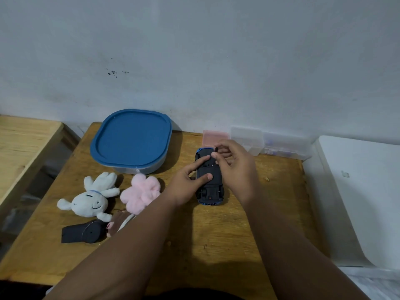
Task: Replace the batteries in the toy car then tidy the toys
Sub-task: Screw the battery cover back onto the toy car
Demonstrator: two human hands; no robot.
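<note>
A blue toy car [209, 187] lies upside down on the wooden table [216, 234], black underside up. My left hand [190, 177] holds it from the left, thumb and forefinger pressed on the underside. My right hand [237, 166] is over the car's far end, its fingertips pinched on a small dark object [216, 148] that I cannot identify. To the left lie a white bunny plush [93, 199], a pink fluffy plush [140, 192], a small brown toy [118, 221] and a black device [82, 232].
A container with a blue lid [132, 139] stands at the table's back left. A pink case [215, 137] and clear plastic boxes [249, 139] line the wall. A white surface [357, 191] adjoins the right edge, and another wooden table [21, 144] stands to the left.
</note>
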